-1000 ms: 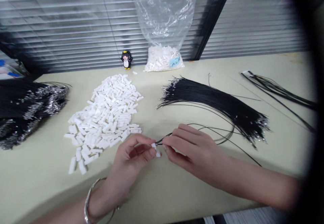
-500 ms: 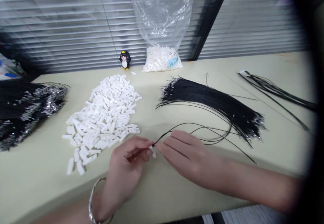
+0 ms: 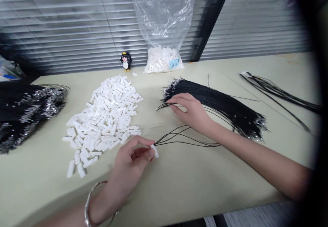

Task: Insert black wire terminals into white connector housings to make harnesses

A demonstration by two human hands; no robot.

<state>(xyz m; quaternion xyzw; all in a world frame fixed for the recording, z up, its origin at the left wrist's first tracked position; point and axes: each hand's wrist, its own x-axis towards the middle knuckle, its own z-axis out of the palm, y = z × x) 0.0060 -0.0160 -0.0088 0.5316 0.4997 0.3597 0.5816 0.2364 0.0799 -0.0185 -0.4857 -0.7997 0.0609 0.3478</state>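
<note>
My left hand (image 3: 134, 160), a metal bangle on its wrist, pinches a small white plastic connector housing (image 3: 154, 151) between thumb and fingertips. Several thin black wires (image 3: 176, 133) run out of the housing toward the right and pass under my right forearm. My right hand (image 3: 191, 112) reaches over the near left end of a bundle of black wires (image 3: 212, 98) with bare metal terminals at both ends. Its thumb and index fingertip close around a black wire at the bundle's edge; how many wires are between them is hard to see.
A spread pile of white housings (image 3: 107, 114) lies left of centre. Behind stand a penguin figurine (image 3: 125, 61) and a clear bag of white parts (image 3: 164, 59). More terminal-ended black wires (image 3: 28, 107) lie at far left, and a wired harness (image 3: 276, 90) at right.
My right hand has left the housing and moved up to the wire bundle's left end. The left hand stays nearly in place, still holding the housing with its wires.
</note>
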